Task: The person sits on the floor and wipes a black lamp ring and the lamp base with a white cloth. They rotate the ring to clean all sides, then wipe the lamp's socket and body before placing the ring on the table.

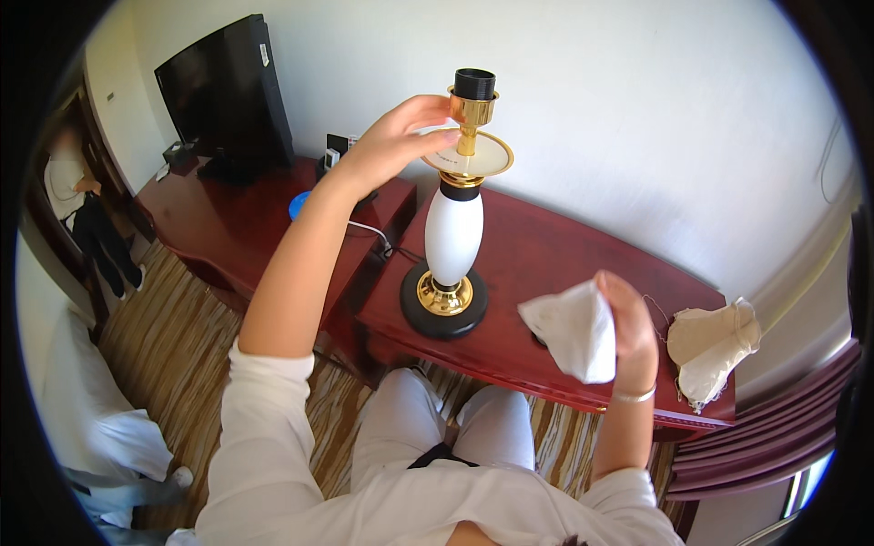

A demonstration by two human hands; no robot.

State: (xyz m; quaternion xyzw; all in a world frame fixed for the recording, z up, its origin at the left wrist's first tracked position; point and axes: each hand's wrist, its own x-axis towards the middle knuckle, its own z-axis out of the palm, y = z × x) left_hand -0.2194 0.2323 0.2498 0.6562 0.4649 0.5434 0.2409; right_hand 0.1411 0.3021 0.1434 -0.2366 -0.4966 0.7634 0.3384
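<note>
A table lamp (454, 230) without a shade stands upright on the dark red wooden cabinet (583, 246). It has a white oval body, a round black base with a gold ring, a gold-rimmed plate and a black socket on top. My left hand (401, 136) grips the lamp near its top, thumb by the gold stem above the plate, fingers partly hidden behind the gold cup. In my right hand (628, 314) is a bunched white cloth (580, 332), held above the cabinet's front edge to the right of the lamp.
A crumpled beige fabric piece (713, 350) lies at the cabinet's right end. On the left stand a black television (223, 96) and a blue round object (298, 206), with a white cable (369, 227) nearby. Purple curtains (774, 437) hang at right. Another person (86, 214) stands at far left.
</note>
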